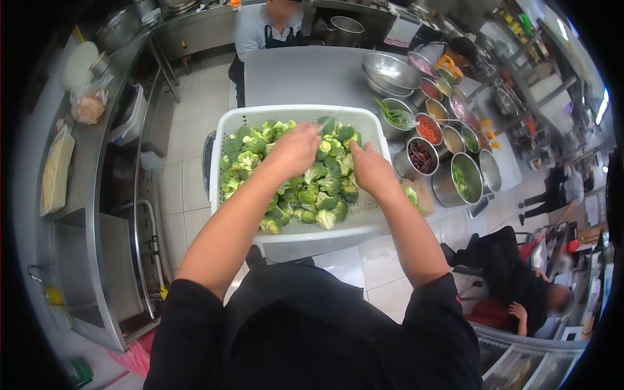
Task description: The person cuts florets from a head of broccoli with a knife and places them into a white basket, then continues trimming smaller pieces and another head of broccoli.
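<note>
A white plastic basket [305, 229] with perforated sides stands in front of me, holding many cut broccoli florets [315, 195]. My left hand [294, 153] is over the far middle of the heap, its fingers closed. A thin pale streak shows by its fingertips; I cannot make out what it is. Near the basket's right side, my right hand [375, 170] has its fingers curled in beside the florets. What it grips, if anything, is hidden.
Beneath the basket is a steel table [292, 78]. At right stand metal bowls [392, 73] and several pots, including dried chillies [419, 157], chopped red pieces [428, 130] and green vegetables [460, 181]. Co-workers [270, 29] are at the far side and right. A sink [97, 260] is left.
</note>
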The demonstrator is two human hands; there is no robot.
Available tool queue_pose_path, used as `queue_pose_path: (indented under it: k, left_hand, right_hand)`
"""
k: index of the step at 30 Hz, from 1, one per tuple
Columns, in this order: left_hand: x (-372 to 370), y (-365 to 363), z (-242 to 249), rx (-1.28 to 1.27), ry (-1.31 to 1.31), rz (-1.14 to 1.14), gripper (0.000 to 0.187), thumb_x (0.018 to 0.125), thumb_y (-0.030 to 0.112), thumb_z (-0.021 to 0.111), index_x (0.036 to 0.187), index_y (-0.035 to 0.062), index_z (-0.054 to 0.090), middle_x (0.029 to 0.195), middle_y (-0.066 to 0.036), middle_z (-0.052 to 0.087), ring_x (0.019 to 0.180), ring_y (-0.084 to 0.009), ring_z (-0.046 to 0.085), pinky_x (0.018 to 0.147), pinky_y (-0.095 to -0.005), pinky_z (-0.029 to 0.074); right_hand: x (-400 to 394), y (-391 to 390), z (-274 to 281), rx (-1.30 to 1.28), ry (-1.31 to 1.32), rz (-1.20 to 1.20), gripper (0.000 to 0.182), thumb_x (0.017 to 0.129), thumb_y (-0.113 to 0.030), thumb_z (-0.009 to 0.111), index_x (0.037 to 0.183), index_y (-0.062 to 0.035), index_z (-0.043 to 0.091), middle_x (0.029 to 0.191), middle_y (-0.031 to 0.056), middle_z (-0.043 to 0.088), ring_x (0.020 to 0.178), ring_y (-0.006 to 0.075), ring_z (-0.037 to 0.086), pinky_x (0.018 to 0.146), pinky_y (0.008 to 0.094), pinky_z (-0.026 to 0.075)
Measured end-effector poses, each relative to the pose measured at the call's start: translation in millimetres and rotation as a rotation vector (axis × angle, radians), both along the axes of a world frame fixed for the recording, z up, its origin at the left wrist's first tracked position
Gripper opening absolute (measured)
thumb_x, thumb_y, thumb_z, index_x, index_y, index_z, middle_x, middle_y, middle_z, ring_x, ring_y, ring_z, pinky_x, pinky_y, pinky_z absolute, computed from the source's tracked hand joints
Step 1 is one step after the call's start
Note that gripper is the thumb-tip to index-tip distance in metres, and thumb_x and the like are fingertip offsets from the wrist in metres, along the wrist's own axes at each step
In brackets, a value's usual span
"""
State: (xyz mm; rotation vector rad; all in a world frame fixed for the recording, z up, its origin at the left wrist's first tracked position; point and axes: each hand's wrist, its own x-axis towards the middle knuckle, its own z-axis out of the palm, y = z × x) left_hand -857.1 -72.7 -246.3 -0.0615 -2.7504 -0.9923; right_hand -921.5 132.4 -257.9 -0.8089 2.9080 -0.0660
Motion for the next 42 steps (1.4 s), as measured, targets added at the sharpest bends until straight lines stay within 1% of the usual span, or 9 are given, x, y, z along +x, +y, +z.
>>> queue_pose_path:
  k: [5, 8, 11, 14, 17, 22, 30, 39, 42]
  left_hand:
    - [25, -4, 35, -0.096, -0.485, -0.156, 0.031, 0.103, 0.023, 0.044, 0.108, -0.0023, 0.060, 0.098, -0.023, 0.067, 0.098, -0.0402, 0.064, 0.092, -0.0504, 0.049]
    - [63, -19, 52, -0.151, -0.661, -0.373, 0.031, 0.103, 0.025, 0.043, 0.106, -0.0010, 0.060, 0.092, -0.023, 0.066, 0.090, -0.0426, 0.064, 0.088, -0.0519, 0.049]
    - [87, -46, 49, -0.069, -0.428, -0.249, 0.033, 0.103, 0.031, 0.047, 0.107, 0.0014, 0.061, 0.085, -0.019, 0.065, 0.076, -0.0324, 0.065, 0.073, -0.0442, 0.052]
    - [116, -80, 76, 0.499, -0.500, -0.012, 0.034, 0.105, 0.032, 0.045, 0.116, 0.0039, 0.061, 0.080, -0.009, 0.063, 0.061, -0.0165, 0.060, 0.059, -0.0308, 0.050]
    - [141, -121, 63, 0.734, -0.308, 0.110, 0.037, 0.107, 0.032, 0.044, 0.125, 0.0040, 0.058, 0.079, -0.003, 0.060, 0.055, -0.0066, 0.052, 0.053, -0.0212, 0.044]
    - [179, -176, 48, 0.947, -0.107, 0.351, 0.037, 0.107, 0.030, 0.044, 0.126, 0.0008, 0.055, 0.078, -0.005, 0.060, 0.056, -0.0095, 0.053, 0.053, -0.0230, 0.046]
    - [230, -220, 23, 1.111, -0.002, 0.596, 0.037, 0.107, 0.031, 0.045, 0.128, 0.0016, 0.053, 0.078, -0.004, 0.058, 0.056, -0.0094, 0.052, 0.051, -0.0253, 0.048]
    - [209, -199, -24, 1.037, -0.248, 0.529, 0.049, 0.099, 0.029, 0.062, 0.139, 0.0049, 0.048, 0.084, -0.006, 0.062, 0.044, -0.0074, 0.046, 0.040, -0.0250, 0.039]
    - [181, -169, -21, 0.880, -0.305, 0.427, 0.058, 0.091, 0.030, 0.071, 0.138, 0.0027, 0.050, 0.090, -0.007, 0.065, 0.062, -0.0104, 0.058, 0.056, -0.0269, 0.048]
  right_hand:
    - [21, 2, 38, 0.152, 0.025, -0.140, 0.044, 0.077, -0.019, 0.073, 0.115, -0.0029, 0.059, 0.111, 0.0190, 0.058, 0.096, 0.0381, 0.067, 0.085, 0.0470, 0.055]
    - [31, 21, 60, -0.103, 0.100, -0.226, 0.038, 0.078, -0.023, 0.076, 0.109, -0.0064, 0.062, 0.111, 0.0176, 0.057, 0.093, 0.0392, 0.067, 0.080, 0.0464, 0.055]
    - [29, 31, 72, -0.347, 0.229, -0.294, 0.048, 0.074, -0.028, 0.082, 0.112, -0.0052, 0.063, 0.111, 0.0163, 0.059, 0.091, 0.0353, 0.066, 0.082, 0.0453, 0.054]
    - [23, 26, 71, -0.638, 0.224, -0.287, 0.056, 0.073, -0.026, 0.085, 0.120, -0.0039, 0.062, 0.111, 0.0140, 0.061, 0.088, 0.0281, 0.064, 0.081, 0.0400, 0.053]
    - [28, -13, 73, -1.019, -0.061, -0.140, 0.059, 0.076, -0.019, 0.083, 0.128, -0.0026, 0.061, 0.111, 0.0108, 0.062, 0.087, 0.0178, 0.060, 0.078, 0.0328, 0.051]
    - [59, -131, 94, -1.274, -0.134, 0.335, 0.055, 0.080, -0.013, 0.078, 0.130, -0.0016, 0.058, 0.111, 0.0106, 0.063, 0.093, 0.0186, 0.059, 0.084, 0.0320, 0.050]
    - [48, -272, 73, -0.882, -0.071, 0.828, 0.055, 0.083, -0.018, 0.068, 0.135, -0.0049, 0.054, 0.134, 0.0204, 0.057, 0.121, 0.0372, 0.056, 0.103, 0.0412, 0.046]
    - [29, -109, 88, -0.179, -0.357, 0.271, 0.057, 0.085, -0.031, 0.073, 0.136, -0.0118, 0.058, 0.144, 0.0184, 0.052, 0.127, 0.0359, 0.054, 0.100, 0.0405, 0.049]
    - [65, -66, 36, -0.189, 0.016, 0.422, 0.043, 0.082, -0.025, 0.073, 0.122, -0.0105, 0.064, 0.128, 0.0177, 0.060, 0.124, 0.0380, 0.053, 0.100, 0.0416, 0.049]
